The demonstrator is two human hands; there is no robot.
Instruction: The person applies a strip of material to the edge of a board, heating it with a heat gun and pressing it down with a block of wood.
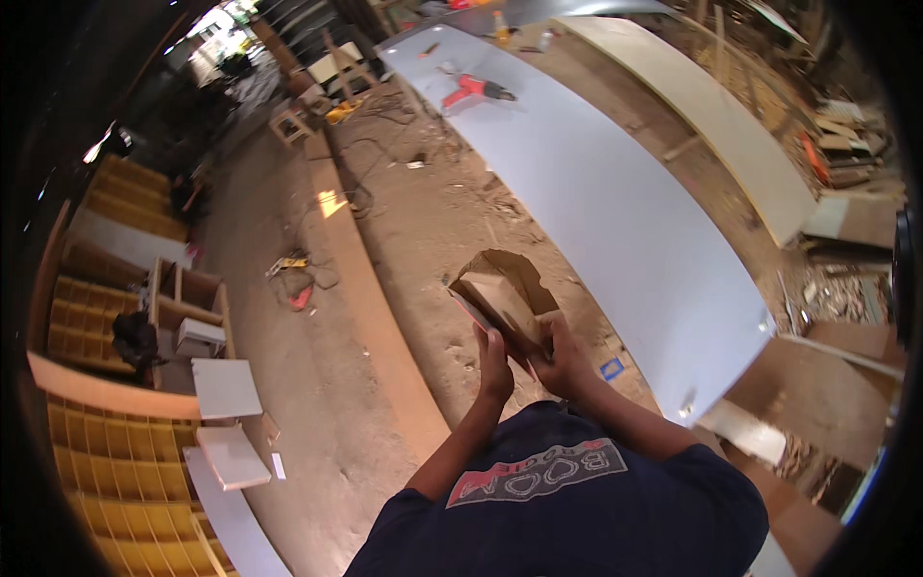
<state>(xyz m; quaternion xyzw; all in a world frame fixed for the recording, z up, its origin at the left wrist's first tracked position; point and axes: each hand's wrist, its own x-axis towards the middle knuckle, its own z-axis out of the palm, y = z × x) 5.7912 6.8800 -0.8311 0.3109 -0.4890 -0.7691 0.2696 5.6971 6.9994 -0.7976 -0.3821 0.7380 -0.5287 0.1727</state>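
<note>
Holding an opened brown cardboard box [500, 293] up in front of the chest, the person keeps it off the dusty floor [423, 240] and close under the eyes, which looks like a way to see into it or work at its torn flap. The box is tilted, its ragged open end pointing away and up, its lower end gripped between both hands. The left hand [494, 363] closes around the near left edge of the box, fingers wrapped upward with the forearm rising from the lower edge of the view. The right hand [562, 358] clamps the lower right corner, fingers curled over the cardboard, so both hands are shut on the box rather than spread. The elbows stay bent and tucked near the dark blue shirt [567, 500], which steadies the load. Just right of the hands a long white board [615, 212] lies flat across the workshop floor, and a red power drill [473, 90] rests on its far end, well apart from the box. A small blue scrap [611, 368] lies on the floor by the board's near edge. To the left, yellow-lined shelf units [106, 317] and loose white panels [226, 388] stand apart from the work.
</note>
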